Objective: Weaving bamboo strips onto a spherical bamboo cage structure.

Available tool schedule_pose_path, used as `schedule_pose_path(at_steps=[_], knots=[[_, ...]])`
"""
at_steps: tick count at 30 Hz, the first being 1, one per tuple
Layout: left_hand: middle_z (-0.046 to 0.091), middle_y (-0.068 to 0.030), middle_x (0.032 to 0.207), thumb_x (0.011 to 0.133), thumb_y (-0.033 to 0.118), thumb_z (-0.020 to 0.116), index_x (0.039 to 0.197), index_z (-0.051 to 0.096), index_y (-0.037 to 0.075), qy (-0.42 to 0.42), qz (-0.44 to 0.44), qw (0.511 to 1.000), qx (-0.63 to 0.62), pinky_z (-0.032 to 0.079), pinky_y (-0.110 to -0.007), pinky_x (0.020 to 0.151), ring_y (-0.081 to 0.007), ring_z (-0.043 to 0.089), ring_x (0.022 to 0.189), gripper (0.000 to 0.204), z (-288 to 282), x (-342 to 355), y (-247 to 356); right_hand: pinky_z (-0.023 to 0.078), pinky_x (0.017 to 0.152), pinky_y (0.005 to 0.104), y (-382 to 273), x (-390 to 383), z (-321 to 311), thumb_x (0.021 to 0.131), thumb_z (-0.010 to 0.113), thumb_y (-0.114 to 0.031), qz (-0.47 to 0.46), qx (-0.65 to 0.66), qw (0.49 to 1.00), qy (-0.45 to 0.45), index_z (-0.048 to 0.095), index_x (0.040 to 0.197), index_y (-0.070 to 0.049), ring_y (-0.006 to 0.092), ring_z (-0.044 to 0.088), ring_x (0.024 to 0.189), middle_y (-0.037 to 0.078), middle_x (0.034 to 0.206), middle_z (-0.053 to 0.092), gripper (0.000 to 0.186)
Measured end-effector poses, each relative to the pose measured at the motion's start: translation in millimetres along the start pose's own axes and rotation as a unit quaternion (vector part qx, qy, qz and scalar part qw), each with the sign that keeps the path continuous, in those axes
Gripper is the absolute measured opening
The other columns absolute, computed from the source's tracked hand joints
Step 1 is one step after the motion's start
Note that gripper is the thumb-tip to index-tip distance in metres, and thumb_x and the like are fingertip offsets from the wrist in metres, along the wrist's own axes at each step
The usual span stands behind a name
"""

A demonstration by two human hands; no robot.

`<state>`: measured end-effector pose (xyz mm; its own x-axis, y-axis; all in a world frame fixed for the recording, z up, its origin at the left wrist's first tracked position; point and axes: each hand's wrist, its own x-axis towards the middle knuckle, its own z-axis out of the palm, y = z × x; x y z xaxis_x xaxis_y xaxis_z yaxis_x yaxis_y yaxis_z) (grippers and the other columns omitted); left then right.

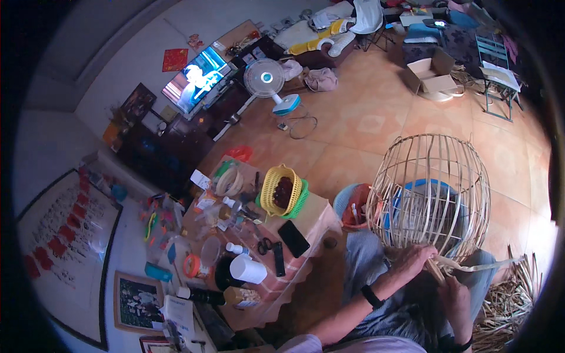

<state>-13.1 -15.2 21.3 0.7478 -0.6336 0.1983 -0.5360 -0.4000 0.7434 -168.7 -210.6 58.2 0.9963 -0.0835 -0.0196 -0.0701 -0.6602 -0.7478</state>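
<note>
A large open-weave basket frame (pixel 432 138) of pale bamboo strips lies tilted against my knees, its bars bowed and spaced apart. My left hand (pixel 415 259) is closed at the basket's near end, pinching the bamboo strips gathered there. Close beside it, my right hand (pixel 456 297) grips a flat bamboo strip (pixel 488 266) whose loose end sticks out to the right across my leg. The fingertips of both hands overlap the strips, so the exact grip is partly hidden. Through the bars shows a blue-rimmed tub (pixel 388 226) behind the basket.
Loose bamboo strips (pixel 518 294) pile up at the lower right. Left of my legs stands a table (pixel 318 215) with a yellow basket (pixel 271 191), a phone (pixel 293 238), scissors (pixel 265 246) and a white cup (pixel 248 269). Farther off are a fan (pixel 265 78) and a cardboard box (pixel 432 73).
</note>
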Motion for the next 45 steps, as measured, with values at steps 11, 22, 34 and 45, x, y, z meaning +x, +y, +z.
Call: schedule_pose_path(at_steps=[11,22,34,45], knots=[[0.073,-0.0151,0.107,0.092,0.015,0.076,0.135,0.064,0.007,-0.054,0.044,0.997,0.043,0.053,-0.049,0.096,-0.0397,0.069,0.105,0.045,-19.1,-8.1,14.2,0.05,0.086,0.0494,-48.3,56.1,-50.9,0.081,0.068,-0.012,-0.224,-0.276,0.927,0.123,0.067,0.085,-0.005,0.0349,0.064,0.089,0.015,0.081,0.062,0.009],[0.076,-0.014,0.099,0.093,0.016,0.075,0.116,0.07,0.01,0.067,0.056,0.991,0.103,0.057,-0.051,0.08,-0.038,0.073,0.09,0.024,5.8,-2.5,13.3,0.051,0.101,0.0535,-45.3,82.3,-46.1,0.077,0.07,-0.009,-0.254,-0.221,0.92,0.202,0.068,0.094,-0.002,0.0382,0.062,0.103,0.016,0.103,0.064,0.019],[0.075,-0.0154,0.093,0.096,0.017,0.075,0.109,0.068,0.006,0.062,0.017,0.994,0.089,0.056,-0.05,0.076,-0.0375,0.073,0.086,0.018,-1.6,-3.0,20.9,0.057,0.079,0.0512,-6.7,30.1,-0.2,0.092,0.066,-0.007,-0.059,-0.089,0.993,0.054,0.063,0.109,-0.005,0.0406,0.069,0.09,0.017,0.093,0.065,0.017],[0.076,-0.0163,0.091,0.094,0.009,0.074,0.108,0.068,0.007,0.049,-0.009,0.996,0.069,0.055,-0.051,0.075,-0.0402,0.074,0.086,0.016,-4.6,-2.5,21.5,0.057,0.07,0.028,-5.2,64.8,-8.1,0.099,0.079,-0.014,0.068,0.387,0.919,0.019,0.065,0.127,0.001,0.0091,0.066,0.084,0.006,0.096,0.073,0.035]])
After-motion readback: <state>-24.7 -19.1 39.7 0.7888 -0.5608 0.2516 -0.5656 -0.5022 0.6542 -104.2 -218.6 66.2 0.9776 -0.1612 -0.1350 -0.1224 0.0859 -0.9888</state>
